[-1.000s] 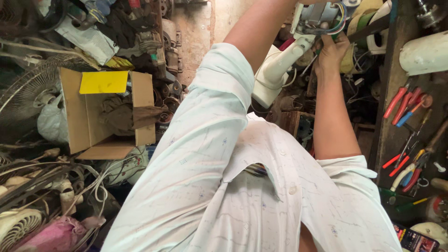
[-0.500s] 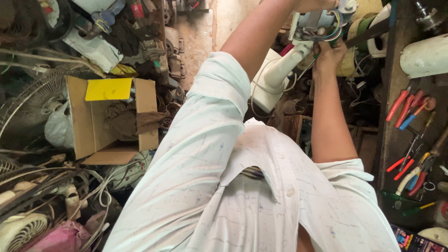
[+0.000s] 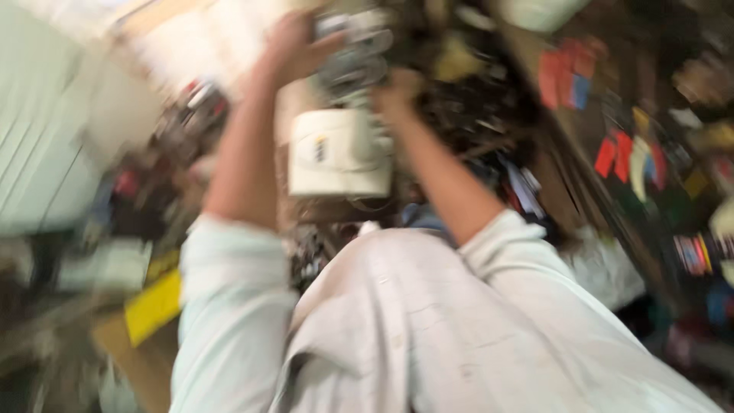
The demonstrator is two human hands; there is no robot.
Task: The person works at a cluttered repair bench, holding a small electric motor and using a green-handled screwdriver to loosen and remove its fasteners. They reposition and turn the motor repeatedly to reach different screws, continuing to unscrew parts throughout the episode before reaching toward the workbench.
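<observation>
The view is heavily blurred. My left hand [image 3: 294, 46] is raised and closed on the left side of a grey metal motor unit [image 3: 352, 57]. My right hand [image 3: 394, 95] grips the same unit from its lower right. Directly under the motor hangs a white plastic housing [image 3: 340, 153], joined to it. Both forearms reach up from pale rolled sleeves, and my light shirt fills the lower part of the view.
A cardboard box with a yellow sheet [image 3: 153, 306] lies at the lower left. Red, blue and yellow handled tools [image 3: 612, 153] lie on a board at the right. Dark cluttered parts [image 3: 466, 115] sit behind the hands. A pale wall [image 3: 46, 130] is at the left.
The camera has swung and tilted, so everything has shifted and blurred. Both hands have stayed on the motor unit, which now sits near the top centre with the white housing below it.
</observation>
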